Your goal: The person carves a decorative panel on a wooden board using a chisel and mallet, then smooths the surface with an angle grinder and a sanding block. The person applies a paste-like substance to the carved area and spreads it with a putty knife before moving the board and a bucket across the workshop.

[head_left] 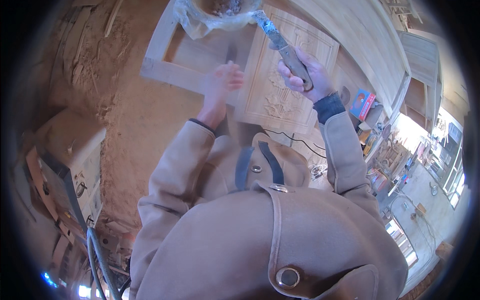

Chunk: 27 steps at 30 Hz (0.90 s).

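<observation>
My right hand (pixel 307 75) grips the wooden handle of a putty knife (pixel 295 64). Its blade points up and left, smeared with pale paste, and the tip reaches the rim of a plastic-lined bowl (pixel 215 22) at the top edge. Lumpy paste shows inside the bowl, which the frame cuts off. Motion blurs my left hand (pixel 223 85), whose fingers are curled; a dark narrow shape sticks up beyond them, too smeared to name. Between and beyond my hands lies a carved wooden panel (pixel 280 95) with floral relief, beside a pale wooden frame (pixel 170 70).
Curved wooden pieces (pixel 370 40) stand at the upper right. A blue-and-red box (pixel 362 104) sits near my right forearm, by a cluttered bench (pixel 390 155). Dusty floor (pixel 130 135) spreads leftward to a cabinet-like unit (pixel 70 165). A black cable (pixel 300 140) runs below the panel.
</observation>
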### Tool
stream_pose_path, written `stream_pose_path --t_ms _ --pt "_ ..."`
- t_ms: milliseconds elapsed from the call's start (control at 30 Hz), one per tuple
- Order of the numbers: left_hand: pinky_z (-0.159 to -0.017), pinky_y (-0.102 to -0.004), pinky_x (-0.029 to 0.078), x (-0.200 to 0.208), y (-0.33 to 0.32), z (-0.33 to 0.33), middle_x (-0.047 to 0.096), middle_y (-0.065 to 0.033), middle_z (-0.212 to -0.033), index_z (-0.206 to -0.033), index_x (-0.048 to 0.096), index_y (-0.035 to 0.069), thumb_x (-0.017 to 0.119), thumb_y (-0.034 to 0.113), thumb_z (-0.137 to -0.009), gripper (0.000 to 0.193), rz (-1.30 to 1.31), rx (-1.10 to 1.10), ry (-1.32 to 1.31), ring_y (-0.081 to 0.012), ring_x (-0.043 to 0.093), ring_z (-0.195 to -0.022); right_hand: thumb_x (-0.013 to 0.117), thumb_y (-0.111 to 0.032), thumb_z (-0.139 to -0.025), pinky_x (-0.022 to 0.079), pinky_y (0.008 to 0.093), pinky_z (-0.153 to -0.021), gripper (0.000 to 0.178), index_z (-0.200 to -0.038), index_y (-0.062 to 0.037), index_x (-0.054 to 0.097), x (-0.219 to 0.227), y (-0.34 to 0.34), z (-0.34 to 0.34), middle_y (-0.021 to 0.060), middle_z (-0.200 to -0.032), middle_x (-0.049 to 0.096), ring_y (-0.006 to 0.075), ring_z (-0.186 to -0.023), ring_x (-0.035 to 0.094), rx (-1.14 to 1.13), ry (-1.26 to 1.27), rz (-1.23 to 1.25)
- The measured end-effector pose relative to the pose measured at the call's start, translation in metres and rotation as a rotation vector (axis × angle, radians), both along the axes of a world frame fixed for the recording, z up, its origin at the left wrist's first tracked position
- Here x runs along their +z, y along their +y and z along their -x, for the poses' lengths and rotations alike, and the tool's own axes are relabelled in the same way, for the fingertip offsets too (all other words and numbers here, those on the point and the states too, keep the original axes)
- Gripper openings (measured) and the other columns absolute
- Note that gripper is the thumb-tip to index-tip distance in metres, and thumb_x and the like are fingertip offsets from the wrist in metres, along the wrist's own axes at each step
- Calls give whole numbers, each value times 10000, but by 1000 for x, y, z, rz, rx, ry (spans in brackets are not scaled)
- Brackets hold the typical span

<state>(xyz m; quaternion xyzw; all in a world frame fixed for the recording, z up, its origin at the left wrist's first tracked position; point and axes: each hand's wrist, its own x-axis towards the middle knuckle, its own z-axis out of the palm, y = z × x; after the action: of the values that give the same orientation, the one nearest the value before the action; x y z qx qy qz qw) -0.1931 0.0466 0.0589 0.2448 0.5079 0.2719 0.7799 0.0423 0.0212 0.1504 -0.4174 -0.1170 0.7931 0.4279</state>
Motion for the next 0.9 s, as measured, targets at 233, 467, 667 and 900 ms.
stream_pose_path --t_ms 233,467,667,900 --pt "-869 -264 481 40 -114 -41 647 -24 -1042 -1201 616 31 536 347 -1024 371 80 -76 -146 -90 595 -964 377 -499 -1040 378 202 -420 488 -1100 -51 561 -8 -98 8 59 -750 592 68 -491 498 -47 -256 13" --pt "-585 -210 460 60 -206 -41 558 39 -826 -1051 601 87 577 339 -1006 256 200 -55 -138 -42 526 -680 387 -465 -1048 387 232 -387 471 -937 -69 617 -38 -203 67 42 -691 604 103 -465 523 -44 -133 186" --pt "-492 -186 404 63 -243 -25 563 55 -797 -1145 588 98 609 319 -990 271 206 110 79 -15 497 -593 438 -299 -1050 454 223 -632 350 -1006 -12 633 -55 -230 95 -1 -835 622 49 -713 544 39 -388 -15" --pt "-672 -233 505 70 -265 3 662 7 -993 -1197 624 69 686 219 -943 302 143 468 36 -75 617 -831 431 -228 -1024 487 287 -724 360 -1022 48 663 -48 -227 126 89 -839 671 120 -795 607 188 -608 -211"
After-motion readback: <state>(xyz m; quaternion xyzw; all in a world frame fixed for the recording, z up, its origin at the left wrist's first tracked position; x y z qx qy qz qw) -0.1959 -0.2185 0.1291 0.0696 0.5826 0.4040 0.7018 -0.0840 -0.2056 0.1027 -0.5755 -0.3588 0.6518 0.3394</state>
